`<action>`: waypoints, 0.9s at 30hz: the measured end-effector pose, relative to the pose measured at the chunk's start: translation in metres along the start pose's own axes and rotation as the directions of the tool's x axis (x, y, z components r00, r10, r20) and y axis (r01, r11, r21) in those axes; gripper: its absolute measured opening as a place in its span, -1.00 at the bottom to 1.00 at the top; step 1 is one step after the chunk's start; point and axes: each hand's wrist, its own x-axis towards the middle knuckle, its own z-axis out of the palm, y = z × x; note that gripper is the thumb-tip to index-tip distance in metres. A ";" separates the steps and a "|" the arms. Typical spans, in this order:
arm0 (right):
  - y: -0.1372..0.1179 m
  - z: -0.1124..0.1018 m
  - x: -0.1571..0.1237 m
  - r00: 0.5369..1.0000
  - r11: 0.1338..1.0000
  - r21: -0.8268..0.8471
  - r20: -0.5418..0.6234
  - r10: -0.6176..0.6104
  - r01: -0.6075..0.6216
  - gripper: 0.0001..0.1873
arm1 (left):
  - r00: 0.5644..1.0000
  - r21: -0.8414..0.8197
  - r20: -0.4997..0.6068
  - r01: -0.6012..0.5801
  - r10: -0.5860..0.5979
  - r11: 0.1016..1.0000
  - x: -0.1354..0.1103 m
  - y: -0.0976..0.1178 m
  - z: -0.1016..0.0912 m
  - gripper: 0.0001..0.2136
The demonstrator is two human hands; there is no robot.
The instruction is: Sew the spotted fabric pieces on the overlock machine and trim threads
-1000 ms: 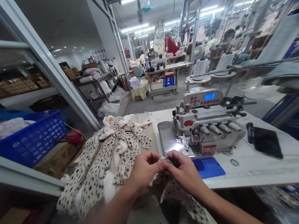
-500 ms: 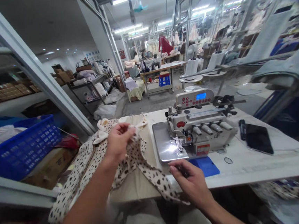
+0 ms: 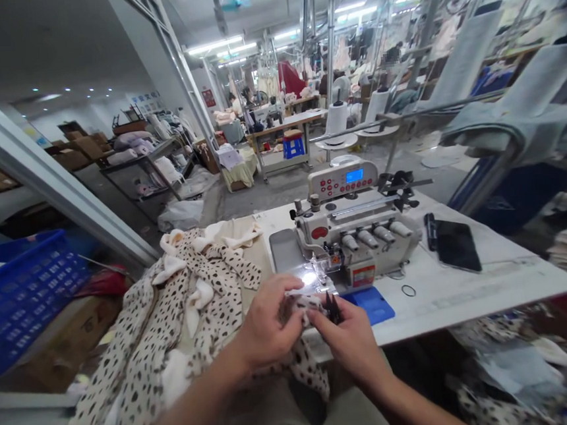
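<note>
My left hand (image 3: 273, 319) pinches a piece of cream fabric with dark spots (image 3: 305, 306) in front of the sewing machine. My right hand (image 3: 349, 339) grips the same piece by its edge, thumb on top. Dark pointed thread snips (image 3: 332, 307) stick up from the fingers of that hand, their handles hidden. The piece hangs down over my lap. Just beyond it stands an overlock sewing machine (image 3: 355, 233), its lit metal plate (image 3: 287, 252) close to my fingers. To the left lies a heap of spotted garments (image 3: 173, 315) with white fleecy parts.
On the white table (image 3: 445, 304) are a blue pad (image 3: 371, 305), a black ring (image 3: 408, 291) and a dark tablet or phone (image 3: 458, 245). A blue basket (image 3: 27, 294) stands at the left behind a metal frame post. Thread cones (image 3: 338, 122) rise behind the machine.
My left hand has moved right and down with spotted fabric, meeting my right hand, which now grips it too. The snips have come into clear view. The whole view has shifted slightly.
</note>
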 end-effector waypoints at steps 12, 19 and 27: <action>0.012 -0.011 -0.002 0.991 0.990 -0.095 -0.074 -0.111 0.104 -0.76 | 0.952 -0.118 0.279 0.163 -0.124 0.980 0.025 -0.012 -0.012 -0.88; 0.000 -0.017 0.001 0.988 0.956 -0.253 0.089 -0.129 0.148 -0.82 | 0.938 -0.202 0.323 0.200 -0.128 0.959 0.026 -0.013 -0.014 -0.86; -0.012 -0.014 0.009 0.973 0.911 -0.342 0.075 -0.220 0.232 -0.77 | 0.952 -0.182 0.197 0.271 -0.235 0.945 0.022 -0.019 -0.007 -0.78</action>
